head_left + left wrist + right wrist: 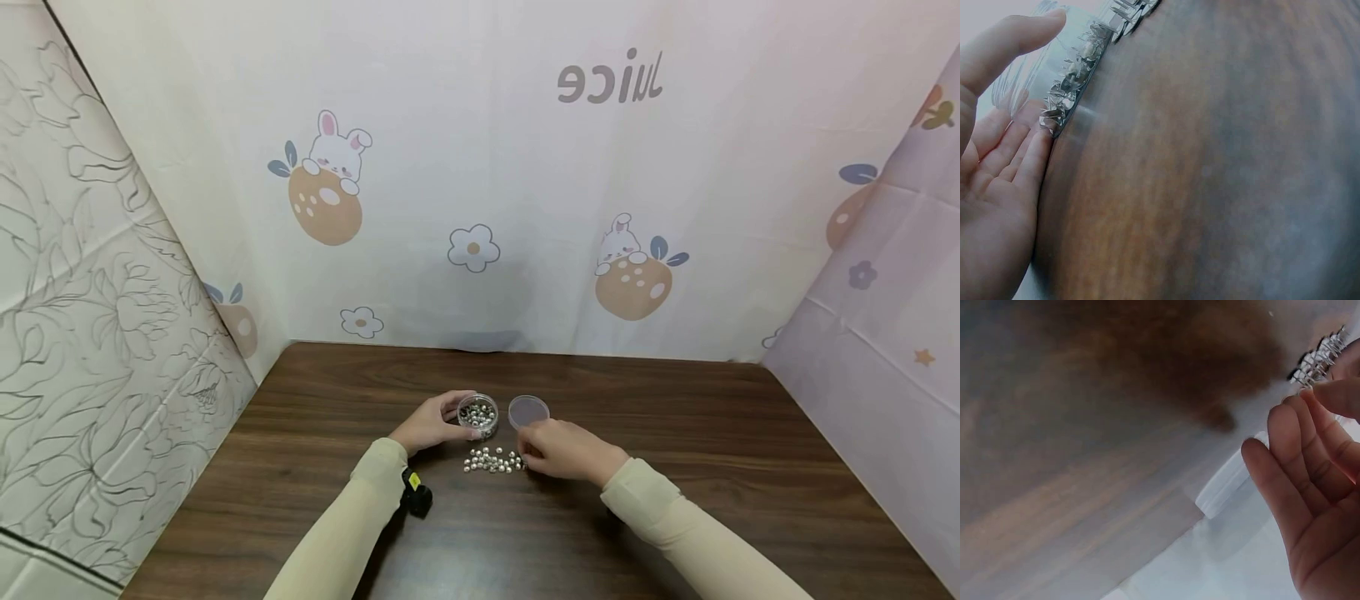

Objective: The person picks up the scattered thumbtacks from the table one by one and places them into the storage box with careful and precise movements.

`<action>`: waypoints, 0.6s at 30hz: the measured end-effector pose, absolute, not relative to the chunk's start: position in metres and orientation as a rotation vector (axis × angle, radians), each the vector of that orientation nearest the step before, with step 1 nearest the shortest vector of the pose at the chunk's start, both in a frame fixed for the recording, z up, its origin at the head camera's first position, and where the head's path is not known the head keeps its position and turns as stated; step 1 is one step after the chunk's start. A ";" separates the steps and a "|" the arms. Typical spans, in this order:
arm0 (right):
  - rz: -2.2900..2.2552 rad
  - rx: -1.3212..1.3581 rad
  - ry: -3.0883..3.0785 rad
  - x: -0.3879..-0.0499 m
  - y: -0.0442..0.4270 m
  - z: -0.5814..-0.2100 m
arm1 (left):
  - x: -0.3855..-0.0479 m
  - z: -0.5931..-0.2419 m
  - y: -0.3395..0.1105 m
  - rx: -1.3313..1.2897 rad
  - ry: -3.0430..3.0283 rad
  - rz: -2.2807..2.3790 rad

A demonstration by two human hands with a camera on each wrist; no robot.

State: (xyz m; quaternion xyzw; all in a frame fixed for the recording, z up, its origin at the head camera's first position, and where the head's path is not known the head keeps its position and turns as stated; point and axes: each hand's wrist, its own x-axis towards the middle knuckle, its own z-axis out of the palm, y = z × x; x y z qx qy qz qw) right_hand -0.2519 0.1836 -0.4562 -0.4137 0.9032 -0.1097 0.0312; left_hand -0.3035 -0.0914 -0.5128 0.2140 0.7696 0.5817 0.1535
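Gripping a clear, round, open-topped plastic container [495, 417] with the left hand [431, 423], thumb curved along the near side and fingers along the far side. Holds it upright on a dark brown, wood-grained table [637, 400], partly filled with small, shiny, silver-coloured metal studs [477, 412]. Has a loose patch of matching silver studs [491, 461] spread on the wood just in front of the container, nearer to the body. Reaches the right hand [566, 450] down to the right end of that patch, bringing thumb and forefinger together beside the outermost pieces, with the remaining fingers gently bent in the right wrist view. Cannot tell whether pinching a stud there or nothing, being too small and too hidden to make out. Has a flat, round, transparent lid [528, 410] lying to the right of the container, apart from it, just behind the right hand and overlapped by it in the head view; cannot tell whether touching. Wears pale cream sleeves [675, 525] on both arms, with a small black device with a yellow mark [417, 498] beside the left wrist. Faces a white cloth backdrop [420, 150] printed with rabbits, orange fruits, outlined flowers and a mirrored "Juice", flanked on the left by white panels with grey line-drawn flowers [112, 317].
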 end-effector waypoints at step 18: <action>-0.325 -1.319 2.789 -0.256 0.185 -0.459 | -0.304 -0.510 -0.090 0.599 2.190 1.691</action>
